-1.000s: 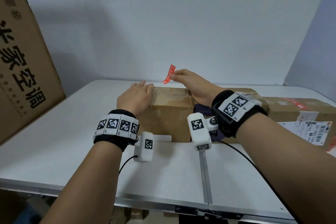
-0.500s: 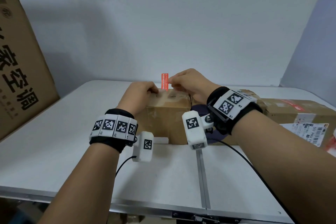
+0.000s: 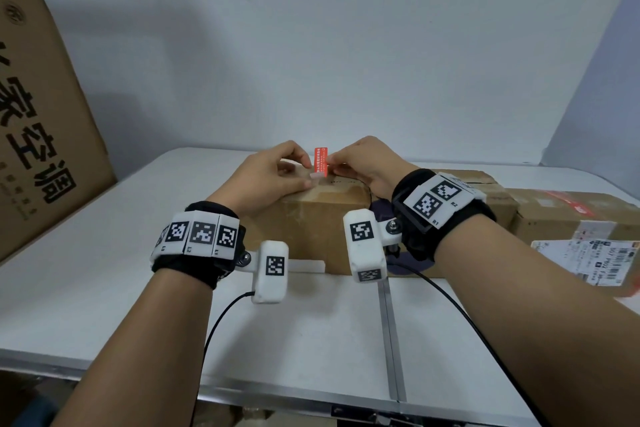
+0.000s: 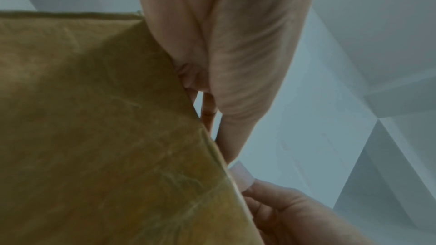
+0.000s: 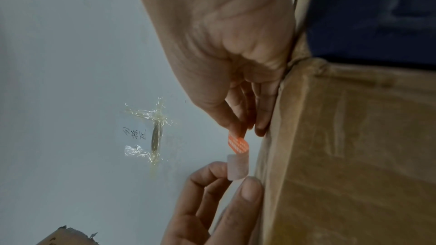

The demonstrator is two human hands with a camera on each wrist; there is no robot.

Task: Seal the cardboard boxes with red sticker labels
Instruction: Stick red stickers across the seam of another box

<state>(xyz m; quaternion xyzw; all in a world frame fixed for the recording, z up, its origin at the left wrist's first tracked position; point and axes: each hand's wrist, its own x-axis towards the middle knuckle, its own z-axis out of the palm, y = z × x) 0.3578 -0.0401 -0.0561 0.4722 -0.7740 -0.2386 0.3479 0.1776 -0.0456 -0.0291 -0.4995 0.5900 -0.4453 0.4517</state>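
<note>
A brown cardboard box [image 3: 311,229] stands in the middle of the white table [image 3: 104,270]. Just above its top, both hands hold a small red sticker label [image 3: 320,160] upright. My right hand [image 3: 330,163] pinches the label from the right. My left hand [image 3: 309,177] pinches the white backing strip [image 3: 316,176] curling off its lower end. The right wrist view shows the red label [image 5: 238,143] under my right hand [image 5: 245,128]. Below it is the peeled backing [image 5: 237,167] in my left hand [image 5: 235,174], beside the box [image 5: 342,156]. The left wrist view shows mostly the box side [image 4: 94,137].
A big cardboard carton [image 3: 41,135] with black characters leans at the left. More cardboard boxes [image 3: 571,215] lie at the right, one with a white shipping label [image 3: 595,260]. A dark blue item [image 3: 381,215] sits between the boxes. A metal seam [image 3: 389,322] runs across the table.
My left hand has left the box top and taken the backing at the label's lower end. The label has turned upright and come lower, closer to the box.
</note>
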